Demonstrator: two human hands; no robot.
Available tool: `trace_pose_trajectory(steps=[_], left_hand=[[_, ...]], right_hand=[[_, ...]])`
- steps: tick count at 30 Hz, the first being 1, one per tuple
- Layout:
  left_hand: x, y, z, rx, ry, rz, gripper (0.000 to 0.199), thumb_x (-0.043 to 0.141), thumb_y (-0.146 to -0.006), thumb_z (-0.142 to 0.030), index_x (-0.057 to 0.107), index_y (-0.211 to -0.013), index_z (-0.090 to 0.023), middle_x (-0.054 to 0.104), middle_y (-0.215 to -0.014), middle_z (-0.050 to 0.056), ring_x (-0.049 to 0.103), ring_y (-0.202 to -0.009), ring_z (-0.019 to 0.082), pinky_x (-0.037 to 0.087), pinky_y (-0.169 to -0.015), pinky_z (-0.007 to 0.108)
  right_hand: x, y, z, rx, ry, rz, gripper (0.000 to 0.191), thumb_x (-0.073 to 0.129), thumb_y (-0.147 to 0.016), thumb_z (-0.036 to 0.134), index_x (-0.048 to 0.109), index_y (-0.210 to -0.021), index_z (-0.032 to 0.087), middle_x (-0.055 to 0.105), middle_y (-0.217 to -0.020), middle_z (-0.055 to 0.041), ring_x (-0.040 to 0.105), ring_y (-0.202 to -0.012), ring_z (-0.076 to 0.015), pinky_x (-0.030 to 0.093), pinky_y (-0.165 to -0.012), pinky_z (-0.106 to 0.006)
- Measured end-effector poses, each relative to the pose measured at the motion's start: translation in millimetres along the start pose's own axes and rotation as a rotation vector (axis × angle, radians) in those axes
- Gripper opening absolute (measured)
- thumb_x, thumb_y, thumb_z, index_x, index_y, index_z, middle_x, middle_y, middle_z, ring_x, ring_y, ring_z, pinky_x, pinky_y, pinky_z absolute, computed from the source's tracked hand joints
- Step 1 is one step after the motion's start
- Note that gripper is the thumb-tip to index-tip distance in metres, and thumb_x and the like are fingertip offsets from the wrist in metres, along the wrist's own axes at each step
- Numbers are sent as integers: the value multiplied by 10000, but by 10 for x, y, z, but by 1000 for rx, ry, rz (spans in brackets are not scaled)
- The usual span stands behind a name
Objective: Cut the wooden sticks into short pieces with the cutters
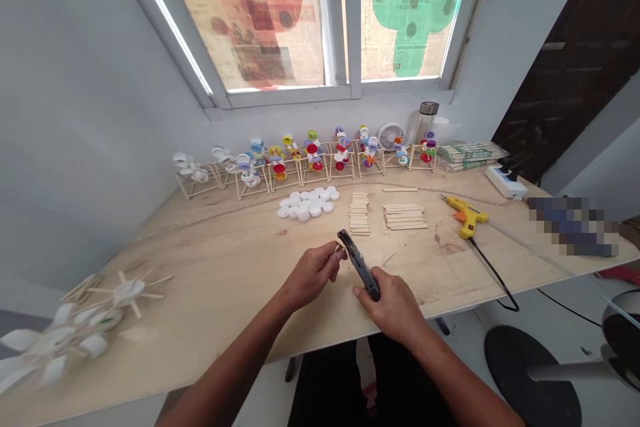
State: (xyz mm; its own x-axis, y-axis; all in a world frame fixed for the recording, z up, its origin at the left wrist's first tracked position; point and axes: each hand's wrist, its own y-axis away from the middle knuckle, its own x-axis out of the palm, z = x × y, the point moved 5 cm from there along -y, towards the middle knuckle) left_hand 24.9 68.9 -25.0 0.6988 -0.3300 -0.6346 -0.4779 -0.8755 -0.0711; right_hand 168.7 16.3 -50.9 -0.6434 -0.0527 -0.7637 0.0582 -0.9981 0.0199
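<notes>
One long plywood tabletop [210,267] is set beneath a paper-covered window [250,20], and a blurred pinwheel of white bottle caps and sticks [65,327] is lying at its left end. Along the back edge, a row of small stick stands carrying coloured bottle caps [310,157] is lined up. In front of that row, a heap of white bottle caps [307,203] and stacks of craft sticks [404,217] are laid out, with a yellow hot glue gun [465,217] placed to their right. Over the tabletop, a black plier-like hand tool [359,265] is held between the hands, its long axis slanting from far left to near right. Its lower end is wrapped in the closed grip of the right hand [395,307], the hand nearer the tool's body, while its upper tip is pinched by the left hand [314,273]. Whether anything small is caught at that tip cannot be told.
</notes>
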Motion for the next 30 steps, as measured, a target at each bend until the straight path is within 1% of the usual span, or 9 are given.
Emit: trace_pose_trajectory(steps=[5, 8, 12, 14, 15, 18, 21, 26, 30], left_hand=[[40, 22, 85, -36, -105, -121, 322, 327, -874, -375, 545, -746, -176, 543, -550, -24, 506, -519, 110, 391, -544, 213], [170, -17, 37, 29, -207, -155, 308, 347, -872, -345, 575, -755, -175, 566, -622, -5, 525, -571, 114, 397, -568, 216], [500, -154, -134, 256, -408, -137, 232, 387, -866, -241, 612, -903, -203, 577, -805, 26, 540, -721, 124, 399, -626, 220], [685, -234, -238, 403, -556, -119, 198, 419, -856, -216, 612, -898, -209, 563, -829, 29, 521, -741, 131, 387, -636, 235], [758, -279, -271, 437, -574, -104, 178, 436, -854, -223, 613, -868, -212, 560, -842, 28, 513, -755, 135, 380, -646, 243], [931, -379, -374, 587, -656, -21, 172, 425, -875, -251, 588, -844, -202, 553, -858, 30, 494, -827, 153, 365, -685, 268], [1014, -413, -427, 719, -786, 50, 184, 384, -893, -224, 548, -831, -167, 532, -807, 39, 481, -814, 159, 351, -663, 280], [955, -422, -343, 691, -945, 1, 177, 363, -880, -142, 504, -774, -151, 516, -769, 44, 461, -699, 160, 330, -586, 291], [729, -492, -118, 494, -986, -82, 122, 448, -831, -118, 502, -730, -160, 530, -768, 43, 463, -699, 167, 349, -602, 289]], right_hand=[[-47, 21, 14, -36, -308, 100, 155, 525, -777, 338, 497, -722, 196, 518, -606, 25, 493, -554, -125, 338, -537, -224], [-66, 74, -35, -8, -602, 156, 162, 487, -811, 354, 501, -810, 193, 453, -544, 59, 448, -460, -102, 356, -497, -224], [-198, 227, -154, -8, -861, 106, 231, 495, -821, 383, 484, -917, 174, 458, -525, 63, 445, -474, -108, 368, -515, -238], [-285, 322, -247, 16, -915, 56, 242, 496, -828, 383, 482, -937, 167, 477, -534, 53, 450, -489, -112, 361, -529, -246], [-326, 368, -296, 31, -945, 32, 245, 502, -828, 383, 484, -938, 166, 489, -553, 46, 457, -499, -112, 369, -550, -252], [-411, 476, -441, 111, -1018, -25, 278, 531, -817, 401, 499, -960, 166, 503, -598, 31, 466, -523, -114, 373, -576, -258], [-432, 531, -535, 187, -1077, -33, 298, 536, -813, 419, 512, -980, 173, 507, -645, 17, 483, -554, -128, 379, -596, -274], [-395, 534, -589, 224, -1116, -29, 287, 532, -819, 414, 510, -978, 176, 497, -651, 17, 480, -561, -129, 363, -598, -283], [-343, 506, -607, 233, -1126, -38, 307, 541, -802, 435, 513, -968, 178, 498, -639, 18, 477, -553, -131, 353, -591, -287]])
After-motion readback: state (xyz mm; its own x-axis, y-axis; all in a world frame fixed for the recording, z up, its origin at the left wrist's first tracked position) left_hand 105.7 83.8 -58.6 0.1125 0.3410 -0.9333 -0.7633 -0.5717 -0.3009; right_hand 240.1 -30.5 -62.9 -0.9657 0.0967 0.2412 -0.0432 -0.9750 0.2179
